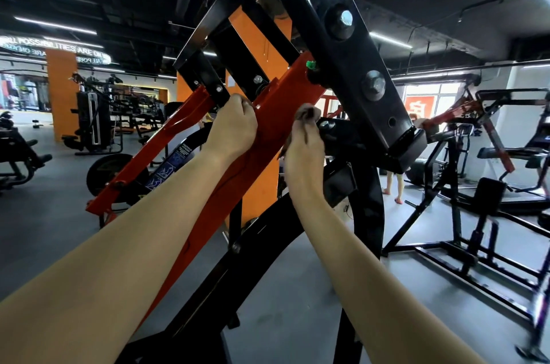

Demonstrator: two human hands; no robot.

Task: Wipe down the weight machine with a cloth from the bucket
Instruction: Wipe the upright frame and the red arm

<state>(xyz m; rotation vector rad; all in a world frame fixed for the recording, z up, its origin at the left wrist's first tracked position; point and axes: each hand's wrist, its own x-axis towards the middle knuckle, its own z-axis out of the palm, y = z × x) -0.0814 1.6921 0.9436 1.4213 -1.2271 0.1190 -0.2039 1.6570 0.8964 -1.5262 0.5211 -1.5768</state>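
Our left hand point(235, 125) sits on the machine's slanted arm point(276, 104), our right hand point(303, 152) just right of it with the cloth point(308, 113) above it; a bolted beam point(342, 51) rises behind them, with other machines point(92, 122) farther back on the floor point(59, 229).

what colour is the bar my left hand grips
Orange-red, clearest in the head view: the bar under the left hand; the right hand holds a brownish cloth.

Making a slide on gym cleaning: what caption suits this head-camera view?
Wipe-down: left hand grips the weight machine's orange arm while the right hand holds a dark cloth at its edge.
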